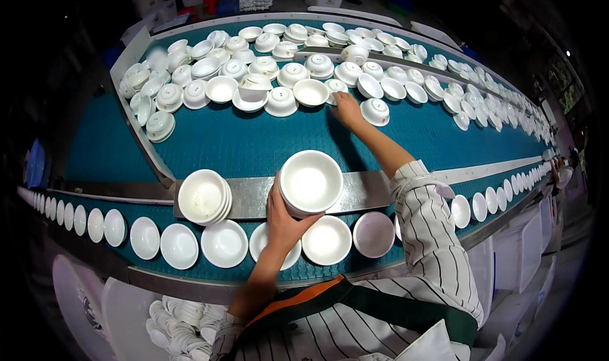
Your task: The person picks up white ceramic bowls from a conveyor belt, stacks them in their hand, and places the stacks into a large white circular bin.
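My left hand (284,223) is closed around a stack of white bowls (311,181), held upright above the steel ledge. My right hand (347,108) reaches across the wide green belt and touches an upside-down white bowl (336,86) at the near edge of the bowl pile; its fingertips are partly hidden, so whether they grip it cannot be told. Another stack of white bowls (203,197) stands on the left part of the steel ledge (364,190). Beneath my left hand, a row of single upright bowls (327,240) sits on the narrow near belt.
Many white bowls (221,89), some upturned, crowd the far part of the green belt (228,142). A metal divider (319,53) runs among them. Below the near belt, a bin holds many stacked bowls (183,325). Another person (564,171) is at the far right.
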`<act>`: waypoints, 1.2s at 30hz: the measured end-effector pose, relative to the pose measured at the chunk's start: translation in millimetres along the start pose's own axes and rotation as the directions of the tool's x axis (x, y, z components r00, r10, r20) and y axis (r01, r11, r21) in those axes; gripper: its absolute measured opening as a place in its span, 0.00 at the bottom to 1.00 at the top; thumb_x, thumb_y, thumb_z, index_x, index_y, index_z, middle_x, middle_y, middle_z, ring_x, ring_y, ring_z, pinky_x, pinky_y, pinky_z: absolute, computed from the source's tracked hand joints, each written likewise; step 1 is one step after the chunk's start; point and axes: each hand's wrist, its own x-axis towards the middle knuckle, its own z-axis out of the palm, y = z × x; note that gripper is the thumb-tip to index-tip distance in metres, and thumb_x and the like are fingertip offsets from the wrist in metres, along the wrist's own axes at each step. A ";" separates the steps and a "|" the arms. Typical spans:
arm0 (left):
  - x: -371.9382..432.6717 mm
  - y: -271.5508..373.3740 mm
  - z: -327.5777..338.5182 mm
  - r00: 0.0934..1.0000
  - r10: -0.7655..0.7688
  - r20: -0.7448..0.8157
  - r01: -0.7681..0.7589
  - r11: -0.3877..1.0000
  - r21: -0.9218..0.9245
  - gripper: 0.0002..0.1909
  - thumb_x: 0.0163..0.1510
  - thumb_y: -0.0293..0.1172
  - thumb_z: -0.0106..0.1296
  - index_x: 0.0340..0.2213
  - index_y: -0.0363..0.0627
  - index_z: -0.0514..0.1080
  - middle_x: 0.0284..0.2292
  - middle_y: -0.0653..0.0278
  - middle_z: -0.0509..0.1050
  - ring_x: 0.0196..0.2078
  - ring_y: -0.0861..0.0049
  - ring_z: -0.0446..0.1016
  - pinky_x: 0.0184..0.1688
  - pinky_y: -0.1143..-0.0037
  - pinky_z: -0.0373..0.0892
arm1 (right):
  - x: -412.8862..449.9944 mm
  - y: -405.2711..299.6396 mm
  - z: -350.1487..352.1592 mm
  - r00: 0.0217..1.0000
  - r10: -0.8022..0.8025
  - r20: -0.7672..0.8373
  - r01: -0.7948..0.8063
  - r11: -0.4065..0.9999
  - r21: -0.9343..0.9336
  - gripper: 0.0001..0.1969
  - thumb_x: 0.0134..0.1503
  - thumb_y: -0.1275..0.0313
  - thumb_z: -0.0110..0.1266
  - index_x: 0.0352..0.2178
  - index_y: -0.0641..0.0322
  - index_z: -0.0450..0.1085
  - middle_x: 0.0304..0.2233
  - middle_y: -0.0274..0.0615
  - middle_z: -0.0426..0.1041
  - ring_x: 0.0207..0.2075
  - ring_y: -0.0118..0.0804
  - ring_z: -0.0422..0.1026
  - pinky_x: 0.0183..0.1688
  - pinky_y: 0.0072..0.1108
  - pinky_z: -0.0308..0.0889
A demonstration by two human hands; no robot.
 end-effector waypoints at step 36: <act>-12.8 93.8 154.0 0.999 0.031 0.023 -0.033 0.996 0.079 0.60 0.28 0.41 0.69 0.56 0.40 0.41 0.52 0.47 0.54 0.56 0.55 0.55 0.55 0.61 0.56 | -41.7 125.4 -49.6 0.984 0.133 0.122 -0.133 0.991 -0.003 0.41 0.39 0.52 0.60 0.52 0.57 0.54 0.44 0.57 0.63 0.43 0.56 0.66 0.41 0.40 0.65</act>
